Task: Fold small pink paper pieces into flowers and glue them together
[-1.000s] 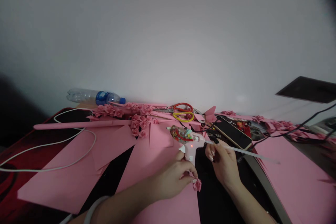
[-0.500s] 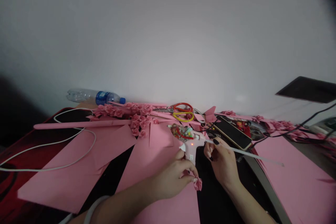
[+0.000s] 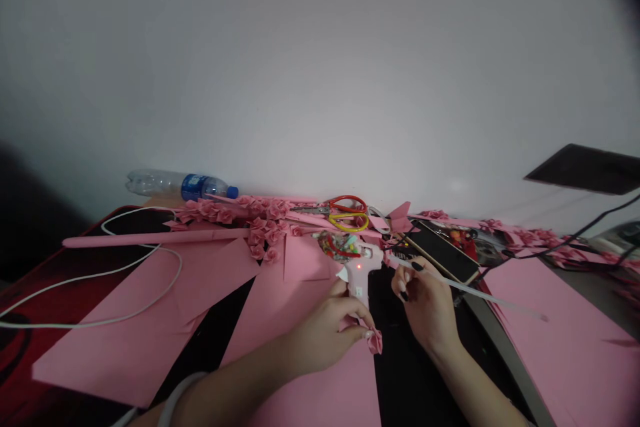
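Note:
My left hand (image 3: 325, 337) is closed around the handle of a white hot glue gun (image 3: 358, 280) with a small red light lit. Between its thumb and a finger it also pinches a small pink paper rose (image 3: 375, 341). My right hand (image 3: 431, 307) pinches a long translucent glue stick (image 3: 493, 300), which slants down to the right. The stick's near tip lies close behind the gun's rear end; whether they touch, I cannot tell. Beyond the gun's nozzle is a multicoloured clump (image 3: 337, 245), partly covered by it.
Pink paper sheets (image 3: 135, 340) cover much of the table. Along the wall lie paper roses (image 3: 265, 230), scissors (image 3: 349, 221), a plastic bottle (image 3: 200, 187) and a phone (image 3: 443, 252). A rolled pink paper tube (image 3: 155, 238) and a white cable (image 3: 90, 325) are at left.
The glue gun has shifted slightly left and up in my left hand, along with the rose. My right hand has moved slightly right with the glue stick, whose tip shows more plainly.

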Action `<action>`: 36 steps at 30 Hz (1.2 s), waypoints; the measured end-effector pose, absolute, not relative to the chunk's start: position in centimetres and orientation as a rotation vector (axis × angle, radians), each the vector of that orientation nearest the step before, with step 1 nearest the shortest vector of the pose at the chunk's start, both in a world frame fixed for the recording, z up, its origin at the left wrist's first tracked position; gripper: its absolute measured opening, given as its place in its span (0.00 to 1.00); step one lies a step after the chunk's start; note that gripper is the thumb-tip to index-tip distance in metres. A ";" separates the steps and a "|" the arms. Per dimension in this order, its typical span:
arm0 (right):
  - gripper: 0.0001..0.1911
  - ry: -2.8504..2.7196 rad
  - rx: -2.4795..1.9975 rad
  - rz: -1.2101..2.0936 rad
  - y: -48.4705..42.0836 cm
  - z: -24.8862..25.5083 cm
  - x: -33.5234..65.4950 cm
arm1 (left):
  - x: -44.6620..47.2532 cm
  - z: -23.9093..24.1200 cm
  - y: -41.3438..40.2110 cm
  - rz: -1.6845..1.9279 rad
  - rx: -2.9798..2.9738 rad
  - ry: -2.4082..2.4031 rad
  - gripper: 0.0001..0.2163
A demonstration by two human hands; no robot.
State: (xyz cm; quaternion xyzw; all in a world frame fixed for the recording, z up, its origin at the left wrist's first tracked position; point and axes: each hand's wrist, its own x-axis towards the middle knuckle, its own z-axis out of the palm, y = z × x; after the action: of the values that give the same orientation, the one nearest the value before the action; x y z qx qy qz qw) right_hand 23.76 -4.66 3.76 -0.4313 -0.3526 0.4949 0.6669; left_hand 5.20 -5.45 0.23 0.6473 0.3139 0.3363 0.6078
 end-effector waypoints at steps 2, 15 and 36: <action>0.10 -0.813 -0.965 1.128 -4.7 3.8 23.7 | 5.2 0.3 -5.5 0.760 1.487 0.717 0.06; 0.14 -0.893 -0.936 1.195 -5.0 3.4 23.5 | 5.1 0.1 -5.7 0.678 1.609 0.747 0.06; 0.17 -0.932 -0.943 1.346 -4.9 3.0 23.8 | 4.7 0.7 -5.6 0.582 1.775 0.817 0.08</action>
State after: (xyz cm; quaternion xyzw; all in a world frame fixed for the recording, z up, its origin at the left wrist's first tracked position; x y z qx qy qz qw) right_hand 23.76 -4.87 3.05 -0.4043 -0.3998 0.5774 0.5860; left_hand 4.73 -5.62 0.66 0.7415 0.3413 0.2431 0.5240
